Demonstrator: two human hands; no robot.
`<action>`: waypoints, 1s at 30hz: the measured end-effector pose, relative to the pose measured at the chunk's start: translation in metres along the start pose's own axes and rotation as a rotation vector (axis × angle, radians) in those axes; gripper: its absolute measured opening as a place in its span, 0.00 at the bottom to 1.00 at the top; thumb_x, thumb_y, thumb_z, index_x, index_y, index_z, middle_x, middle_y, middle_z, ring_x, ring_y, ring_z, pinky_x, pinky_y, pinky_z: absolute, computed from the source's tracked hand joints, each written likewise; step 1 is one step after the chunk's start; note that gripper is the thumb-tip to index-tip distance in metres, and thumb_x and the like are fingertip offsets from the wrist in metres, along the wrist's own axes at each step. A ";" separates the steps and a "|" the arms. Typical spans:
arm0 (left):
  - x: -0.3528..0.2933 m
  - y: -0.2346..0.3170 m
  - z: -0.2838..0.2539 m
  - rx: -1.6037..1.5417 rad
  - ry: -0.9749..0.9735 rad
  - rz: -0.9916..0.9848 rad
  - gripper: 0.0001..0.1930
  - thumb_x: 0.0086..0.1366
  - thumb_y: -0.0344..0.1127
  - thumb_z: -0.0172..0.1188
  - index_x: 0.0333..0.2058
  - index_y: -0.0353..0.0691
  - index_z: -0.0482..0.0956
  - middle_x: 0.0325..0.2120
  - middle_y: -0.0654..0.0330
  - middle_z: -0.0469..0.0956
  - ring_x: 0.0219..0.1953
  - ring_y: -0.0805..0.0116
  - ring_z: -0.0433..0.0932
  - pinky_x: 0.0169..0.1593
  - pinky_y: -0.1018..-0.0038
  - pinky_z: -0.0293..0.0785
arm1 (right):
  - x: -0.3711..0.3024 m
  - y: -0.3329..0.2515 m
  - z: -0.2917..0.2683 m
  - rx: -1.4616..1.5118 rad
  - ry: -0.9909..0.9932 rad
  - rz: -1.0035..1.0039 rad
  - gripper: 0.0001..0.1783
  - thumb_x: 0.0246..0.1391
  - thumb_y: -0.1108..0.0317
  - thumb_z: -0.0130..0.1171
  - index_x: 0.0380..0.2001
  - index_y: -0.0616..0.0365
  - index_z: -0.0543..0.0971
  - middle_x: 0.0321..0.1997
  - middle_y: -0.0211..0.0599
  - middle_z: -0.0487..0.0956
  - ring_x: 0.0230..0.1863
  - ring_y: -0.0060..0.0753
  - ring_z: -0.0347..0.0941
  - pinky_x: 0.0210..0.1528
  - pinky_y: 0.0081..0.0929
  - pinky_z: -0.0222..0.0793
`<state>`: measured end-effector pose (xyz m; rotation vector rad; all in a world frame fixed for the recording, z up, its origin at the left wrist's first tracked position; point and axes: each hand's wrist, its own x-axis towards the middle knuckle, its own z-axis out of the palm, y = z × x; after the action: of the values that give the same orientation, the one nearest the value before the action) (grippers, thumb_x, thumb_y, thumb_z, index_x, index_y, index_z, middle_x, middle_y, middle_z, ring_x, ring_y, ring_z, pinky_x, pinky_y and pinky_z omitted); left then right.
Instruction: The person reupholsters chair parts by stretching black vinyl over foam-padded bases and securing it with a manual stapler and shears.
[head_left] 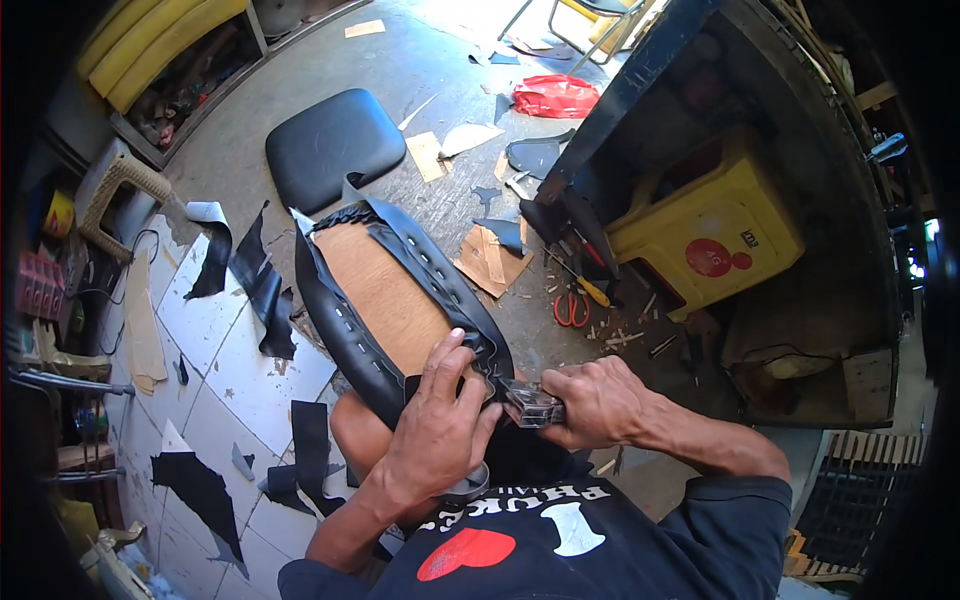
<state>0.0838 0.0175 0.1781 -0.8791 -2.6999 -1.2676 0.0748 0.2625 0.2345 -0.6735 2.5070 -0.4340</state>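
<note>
A padded seat lies underside up across my lap. Its black leatherette cover is folded over a brown board, with rows of staples along both long sides. At the near right corner, my left hand presses and pinches the gathered edge of the cover. My right hand is closed round a metal staple gun, whose nose meets the folded cover beside my left fingers. The exact contact point is partly hidden.
A finished black cushion lies on the floor ahead. Red-handled scissors and a yellow-handled screwdriver lie at right, near a yellow plastic stool on its side inside a dark cabinet. Black scraps litter the left tiles.
</note>
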 end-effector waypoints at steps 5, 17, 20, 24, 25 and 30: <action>-0.004 -0.001 -0.003 0.047 -0.012 0.041 0.13 0.61 0.25 0.70 0.43 0.29 0.78 0.57 0.43 0.67 0.69 0.34 0.68 0.66 0.50 0.72 | -0.012 0.002 -0.018 0.139 -0.108 -0.013 0.20 0.54 0.58 0.68 0.43 0.61 0.78 0.40 0.51 0.84 0.39 0.63 0.83 0.39 0.53 0.78; 0.000 -0.001 0.002 0.017 -0.006 -0.027 0.09 0.66 0.23 0.63 0.43 0.27 0.75 0.56 0.43 0.70 0.70 0.36 0.67 0.73 0.47 0.66 | -0.006 -0.015 0.016 -0.034 -0.028 0.095 0.21 0.51 0.53 0.70 0.38 0.59 0.78 0.35 0.47 0.85 0.37 0.59 0.84 0.35 0.52 0.78; -0.004 0.000 0.004 0.054 0.034 -0.031 0.12 0.62 0.21 0.67 0.43 0.30 0.76 0.54 0.46 0.71 0.68 0.38 0.70 0.69 0.51 0.72 | -0.011 -0.011 0.014 0.058 -0.035 0.057 0.21 0.52 0.54 0.70 0.38 0.59 0.78 0.34 0.49 0.85 0.36 0.60 0.83 0.35 0.52 0.78; 0.000 0.001 0.002 0.033 0.027 -0.034 0.12 0.63 0.21 0.67 0.43 0.31 0.76 0.53 0.46 0.71 0.69 0.38 0.70 0.66 0.52 0.73 | -0.033 -0.015 0.011 0.168 -0.021 0.051 0.20 0.56 0.57 0.68 0.40 0.61 0.75 0.33 0.53 0.83 0.35 0.63 0.82 0.36 0.54 0.77; 0.001 0.002 0.003 0.018 0.020 -0.044 0.12 0.63 0.22 0.67 0.43 0.31 0.77 0.53 0.47 0.71 0.69 0.38 0.70 0.66 0.52 0.73 | -0.037 -0.019 0.014 0.179 -0.004 0.064 0.19 0.57 0.57 0.68 0.40 0.61 0.74 0.33 0.54 0.83 0.35 0.63 0.82 0.36 0.54 0.77; 0.004 0.003 0.010 0.018 0.022 0.016 0.09 0.65 0.23 0.65 0.42 0.29 0.75 0.54 0.44 0.71 0.70 0.37 0.68 0.71 0.49 0.68 | -0.030 -0.038 0.032 0.045 0.011 0.183 0.23 0.53 0.52 0.70 0.38 0.62 0.77 0.34 0.56 0.84 0.36 0.58 0.85 0.38 0.51 0.80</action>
<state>0.0838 0.0285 0.1746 -0.8775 -2.6773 -1.2402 0.1290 0.2418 0.2363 -0.4208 2.5334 -0.4271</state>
